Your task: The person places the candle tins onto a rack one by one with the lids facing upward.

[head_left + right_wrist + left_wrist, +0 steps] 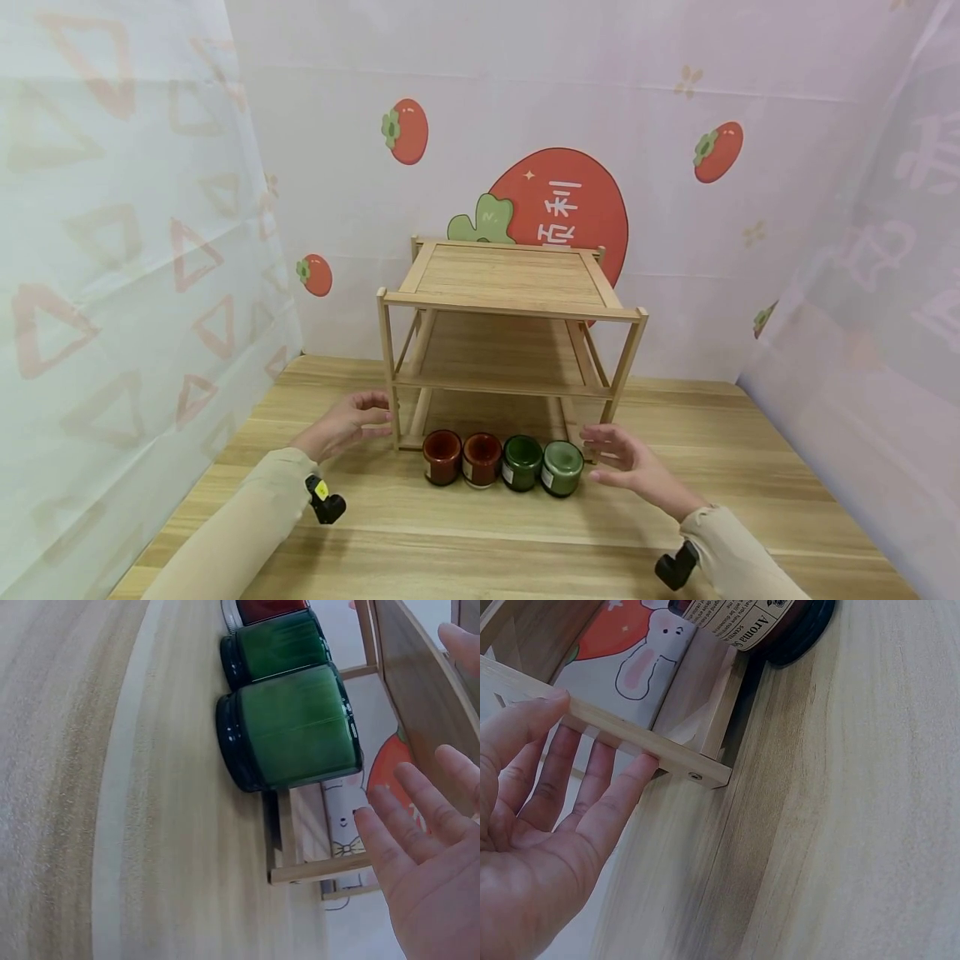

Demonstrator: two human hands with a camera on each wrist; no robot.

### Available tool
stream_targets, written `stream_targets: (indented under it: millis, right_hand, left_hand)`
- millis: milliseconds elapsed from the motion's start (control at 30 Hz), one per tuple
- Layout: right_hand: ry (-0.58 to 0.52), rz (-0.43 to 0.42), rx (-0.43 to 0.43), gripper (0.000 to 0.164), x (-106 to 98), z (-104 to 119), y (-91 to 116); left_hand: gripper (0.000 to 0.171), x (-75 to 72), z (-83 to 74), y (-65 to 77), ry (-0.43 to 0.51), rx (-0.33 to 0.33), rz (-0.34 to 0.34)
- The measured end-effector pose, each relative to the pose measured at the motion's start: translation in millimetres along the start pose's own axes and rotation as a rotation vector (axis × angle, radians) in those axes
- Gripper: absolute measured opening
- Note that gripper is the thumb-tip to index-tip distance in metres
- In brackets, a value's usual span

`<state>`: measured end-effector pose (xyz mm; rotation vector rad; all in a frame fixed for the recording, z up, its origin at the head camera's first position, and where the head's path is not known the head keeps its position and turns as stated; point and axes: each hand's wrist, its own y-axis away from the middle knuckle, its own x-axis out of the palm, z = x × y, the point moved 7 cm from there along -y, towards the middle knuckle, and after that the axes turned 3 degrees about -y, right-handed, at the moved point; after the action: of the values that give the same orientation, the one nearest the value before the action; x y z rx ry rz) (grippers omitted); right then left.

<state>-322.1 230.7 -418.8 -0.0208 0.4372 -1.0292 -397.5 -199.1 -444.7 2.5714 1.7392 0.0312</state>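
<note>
A three-tier wooden shelf rack [517, 275] stands on the table. My left hand [351, 423] is at its front left post [622, 733], with fingertips touching the wood and the fingers loosely bent. Beside the front right post, my right hand [626, 460] has its fingers spread and holds nothing. Along the rack's front bottom edge is a row of glass candle jars: a red-brown jar [442, 457], another red-brown jar [482, 460], a dark green jar [522, 462] and a lighter green jar [562, 468]. The lighter green jar is nearest my right hand.
The wood-grain table [450, 558] extends around the rack. A white backdrop [337, 183] with fruit prints rises behind, and patterned sheets hang at both sides. Each sleeve carries a small black wrist camera [327, 502].
</note>
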Motion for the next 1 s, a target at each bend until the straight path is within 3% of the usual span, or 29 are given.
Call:
stream_targets:
  millis: [367, 1000]
  right_hand:
    - [0.003, 0.027, 0.131, 0.069, 6, -21, -3]
    - [-0.001, 0.054, 0.174, 0.071, 15, -46, -9]
  left_hand:
    - [0.026, -1.1, 0.7, -0.5, 0.005, -0.01, -0.009]
    - [0.027, 0.1, -0.8, -0.1, -0.002, -0.006, 0.0]
